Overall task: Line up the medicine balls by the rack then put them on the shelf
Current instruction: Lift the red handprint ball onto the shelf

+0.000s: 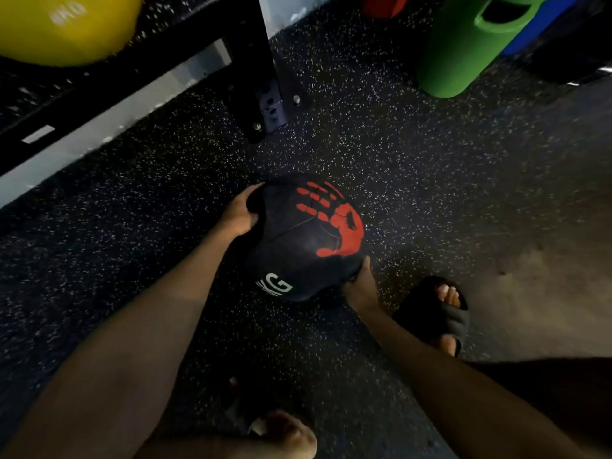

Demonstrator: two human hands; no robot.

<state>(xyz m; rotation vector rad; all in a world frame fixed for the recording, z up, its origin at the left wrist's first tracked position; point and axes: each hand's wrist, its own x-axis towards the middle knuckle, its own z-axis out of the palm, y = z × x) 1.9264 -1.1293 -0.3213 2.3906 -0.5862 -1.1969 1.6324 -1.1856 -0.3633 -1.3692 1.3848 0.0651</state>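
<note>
Just in front of the black rack (251,61), on the speckled dark rubber floor (414,180), sits a black medicine ball (298,246) with a red handprint on its top and white letters "KG" on the near side. Both bare hands are clasped on it. The left hand (240,212) presses against the ball's rack-facing left side, fingers curled over the upper edge. The right hand (359,286) cups the lower right side, farther from the rack, with the thumb lying up along the ball's surface. Whether the ball rests on the floor or is lifted just off it cannot be told. On the rack's low shelf, up and to the left of the post, lies a yellow ball (63,24), blurred. Right of the rack, well apart from it, stands a green cylinder (470,48). A foot in a black slide sandal (437,313) stands just beside the right hand.
</note>
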